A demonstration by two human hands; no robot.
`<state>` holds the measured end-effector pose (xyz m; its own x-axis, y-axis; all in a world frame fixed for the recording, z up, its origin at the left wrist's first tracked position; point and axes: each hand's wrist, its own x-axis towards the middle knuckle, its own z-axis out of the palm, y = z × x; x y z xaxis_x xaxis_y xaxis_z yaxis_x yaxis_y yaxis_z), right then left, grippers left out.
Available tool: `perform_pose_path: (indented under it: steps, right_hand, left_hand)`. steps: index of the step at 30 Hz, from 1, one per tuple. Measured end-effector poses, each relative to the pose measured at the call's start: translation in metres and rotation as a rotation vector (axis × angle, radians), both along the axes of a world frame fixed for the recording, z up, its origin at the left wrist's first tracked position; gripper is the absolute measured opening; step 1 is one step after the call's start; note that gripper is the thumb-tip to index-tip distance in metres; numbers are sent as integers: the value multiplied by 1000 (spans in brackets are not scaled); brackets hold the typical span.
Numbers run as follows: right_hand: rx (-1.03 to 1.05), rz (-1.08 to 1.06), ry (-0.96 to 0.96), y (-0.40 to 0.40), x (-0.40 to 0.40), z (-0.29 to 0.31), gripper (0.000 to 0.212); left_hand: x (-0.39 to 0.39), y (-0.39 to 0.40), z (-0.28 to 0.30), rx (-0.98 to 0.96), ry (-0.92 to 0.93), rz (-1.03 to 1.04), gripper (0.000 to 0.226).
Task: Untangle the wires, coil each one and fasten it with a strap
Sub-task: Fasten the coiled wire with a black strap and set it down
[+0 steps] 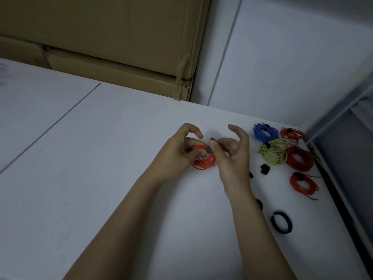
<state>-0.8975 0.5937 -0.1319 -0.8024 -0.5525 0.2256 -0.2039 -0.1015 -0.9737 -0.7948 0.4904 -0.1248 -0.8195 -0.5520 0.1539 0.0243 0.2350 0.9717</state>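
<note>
An orange wire coil (203,161) was held above the middle of the white desk (101,158), gripped by the curled fingers of the left hand (179,152). A dark strap (210,148) on it was pinched by the right hand (232,156). Toward the desk's right edge, strapped coils were laid close together: blue (264,132), yellow-green (274,151) and three red (299,158). Loose black straps (281,221) were scattered nearer; one was partly hidden behind the right wrist. Cardboard boxes (121,47) were stacked beyond the far edge.
</note>
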Motion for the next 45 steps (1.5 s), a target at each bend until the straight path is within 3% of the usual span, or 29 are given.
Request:
perform_pose_path:
  steps: [5,7,12,19,23,28,36,40,45]
  right_hand:
    - [121,-49,401,1,4,4,8]
    - [109,-37,507,4,2,4,15]
    - [252,123,574,9,1,3,22]
    - [300,3,697,6,5,-1,19]
    - [292,52,616,6,6,-4,18]
    - [233,70,444,6,5,-6,21]
    - [207,180,516,13,-1,-1,22]
    - [154,108,408,11,-1,-1,17]
    - [93,49,258,13,1,4,30]
  left_hand:
    - [-1,1,1,-26,64,17,28]
    - [-1,1,1,-34,96,26,26]
    - [0,-5,-3,-81,109,60,21]
    - [-4,-3,-7,-325,84,96,15]
    - [-4,-4,-7,-334,58,86,10]
    - [-4,-4,-9,-177,12,32,9]
    - [-1,-7,-6,-2,40,60,16]
    - [-2,-6,-5,44,81,39,11]
    - [-5,1,-4,88,116,1,12]
